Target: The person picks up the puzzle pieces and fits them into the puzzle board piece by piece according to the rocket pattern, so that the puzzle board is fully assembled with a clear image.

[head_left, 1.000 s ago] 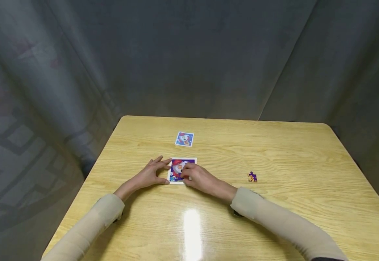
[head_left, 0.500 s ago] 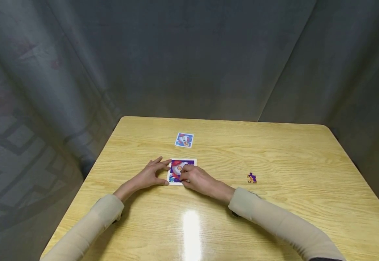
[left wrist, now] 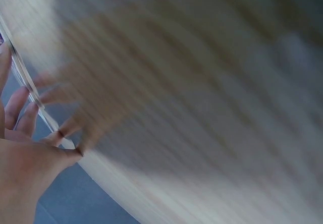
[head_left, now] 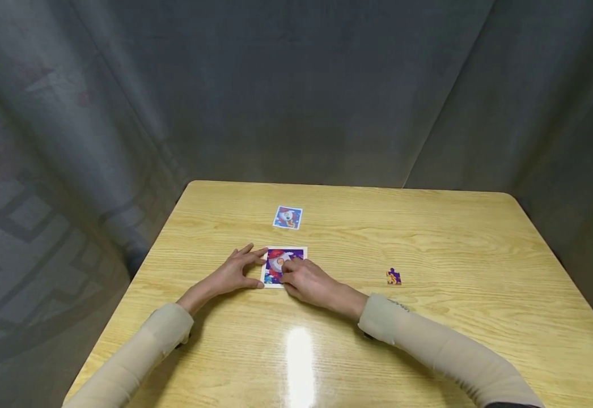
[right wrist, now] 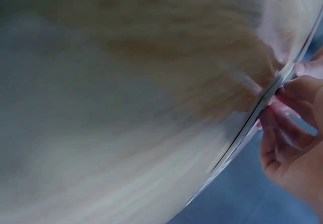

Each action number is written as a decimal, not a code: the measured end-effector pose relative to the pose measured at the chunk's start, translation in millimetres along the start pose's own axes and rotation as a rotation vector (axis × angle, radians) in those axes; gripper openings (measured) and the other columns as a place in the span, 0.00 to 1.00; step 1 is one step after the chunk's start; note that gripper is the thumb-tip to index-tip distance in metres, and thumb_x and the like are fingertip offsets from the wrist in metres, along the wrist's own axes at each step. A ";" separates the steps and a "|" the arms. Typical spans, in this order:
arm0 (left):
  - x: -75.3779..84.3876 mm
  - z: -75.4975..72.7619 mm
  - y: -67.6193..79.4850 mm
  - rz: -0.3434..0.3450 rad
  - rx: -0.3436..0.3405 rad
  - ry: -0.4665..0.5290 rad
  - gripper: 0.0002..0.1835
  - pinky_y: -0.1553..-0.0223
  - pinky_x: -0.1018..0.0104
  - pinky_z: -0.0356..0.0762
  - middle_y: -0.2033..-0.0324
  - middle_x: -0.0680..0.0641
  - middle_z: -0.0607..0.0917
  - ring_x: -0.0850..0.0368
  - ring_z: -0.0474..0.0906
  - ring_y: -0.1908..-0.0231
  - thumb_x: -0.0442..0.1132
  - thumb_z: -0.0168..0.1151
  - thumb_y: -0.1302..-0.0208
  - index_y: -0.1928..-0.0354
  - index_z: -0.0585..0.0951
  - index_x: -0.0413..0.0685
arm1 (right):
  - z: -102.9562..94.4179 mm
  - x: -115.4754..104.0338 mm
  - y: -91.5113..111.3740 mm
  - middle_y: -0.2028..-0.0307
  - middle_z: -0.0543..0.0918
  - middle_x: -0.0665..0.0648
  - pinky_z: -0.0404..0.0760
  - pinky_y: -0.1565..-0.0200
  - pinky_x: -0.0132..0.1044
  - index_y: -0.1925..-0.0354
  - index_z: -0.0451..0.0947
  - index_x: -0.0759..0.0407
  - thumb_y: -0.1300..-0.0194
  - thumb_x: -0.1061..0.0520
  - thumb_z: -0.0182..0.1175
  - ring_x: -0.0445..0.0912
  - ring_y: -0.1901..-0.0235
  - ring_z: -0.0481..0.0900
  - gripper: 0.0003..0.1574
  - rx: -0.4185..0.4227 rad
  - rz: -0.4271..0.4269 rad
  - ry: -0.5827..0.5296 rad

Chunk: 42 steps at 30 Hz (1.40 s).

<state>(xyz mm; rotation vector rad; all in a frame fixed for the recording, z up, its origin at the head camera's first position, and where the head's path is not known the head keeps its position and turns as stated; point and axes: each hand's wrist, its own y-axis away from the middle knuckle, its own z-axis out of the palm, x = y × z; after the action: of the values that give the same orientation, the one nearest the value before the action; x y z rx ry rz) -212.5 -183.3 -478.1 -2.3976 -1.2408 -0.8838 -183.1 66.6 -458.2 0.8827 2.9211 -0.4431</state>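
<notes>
A white-bordered jigsaw puzzle board (head_left: 274,256) with a purple, red and white picture lies flat on the table in the head view. My left hand (head_left: 232,275) rests at its left edge, fingers spread and fairly straight, fingertips and thumb touching the border. Over the lower right of the picture, my right hand (head_left: 312,281) has its fingers curled and pinches a puzzle piece, which is mostly hidden under the fingertips. The right wrist view shows the right hand (right wrist: 298,118) at the board's edge, low over the surface. Off to the right lies a loose purple and orange jigsaw piece (head_left: 393,276).
A small picture card (head_left: 287,217) with a similar design lies behind the board. The wooden table (head_left: 454,238) has a bright reflection near its front. Grey curtains (head_left: 296,96) hang behind and on both sides.
My right hand has shifted slightly leftward and its fingers have settled lower on the board. The left hand and the loose jigsaw piece stay in place.
</notes>
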 end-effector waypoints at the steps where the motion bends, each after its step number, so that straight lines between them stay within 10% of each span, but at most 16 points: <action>1: 0.2 0.1 0.1 0.001 -0.001 -0.001 0.28 0.32 0.35 0.35 0.30 0.47 0.65 0.37 0.45 0.28 0.47 0.73 0.47 0.46 0.80 0.44 | 0.1 -2.0 0.7 0.59 0.80 0.51 0.77 0.60 0.37 0.63 0.86 0.53 0.36 0.57 0.63 0.44 0.61 0.77 0.06 0.002 -0.002 0.021; 10: 0.6 -0.2 0.6 -0.004 0.005 -0.012 0.29 0.32 0.35 0.35 0.31 0.47 0.66 0.37 0.46 0.28 0.48 0.73 0.48 0.45 0.80 0.43 | -8.5 -12.7 12.5 0.53 0.80 0.53 0.78 0.54 0.44 0.61 0.83 0.51 0.35 0.54 0.61 0.49 0.53 0.77 0.06 0.015 0.012 0.059; 20: 1.3 -5.0 2.0 -0.034 -0.009 -0.001 0.29 0.31 0.37 0.33 0.30 0.48 0.64 0.38 0.44 0.27 0.50 0.72 0.47 0.44 0.79 0.44 | -31.4 34.8 59.2 0.57 0.82 0.57 0.79 0.56 0.45 0.59 0.83 0.59 0.40 0.57 0.66 0.49 0.57 0.78 0.10 0.145 0.111 -0.001; 42: 4.3 -4.8 0.3 -0.035 -0.020 0.006 0.29 0.31 0.36 0.33 0.30 0.48 0.64 0.38 0.44 0.27 0.49 0.73 0.47 0.45 0.79 0.44 | -68.7 89.9 184.2 0.45 0.78 0.65 0.72 0.46 0.60 0.44 0.76 0.64 0.43 0.59 0.69 0.61 0.46 0.75 0.28 0.059 0.552 -0.250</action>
<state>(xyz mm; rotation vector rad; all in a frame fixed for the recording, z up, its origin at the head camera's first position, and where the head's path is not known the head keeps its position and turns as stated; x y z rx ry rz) -212.2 -183.2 -471.7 -2.3935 -1.2817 -0.9172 -154.9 280.8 -451.9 1.4553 2.3172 -0.5441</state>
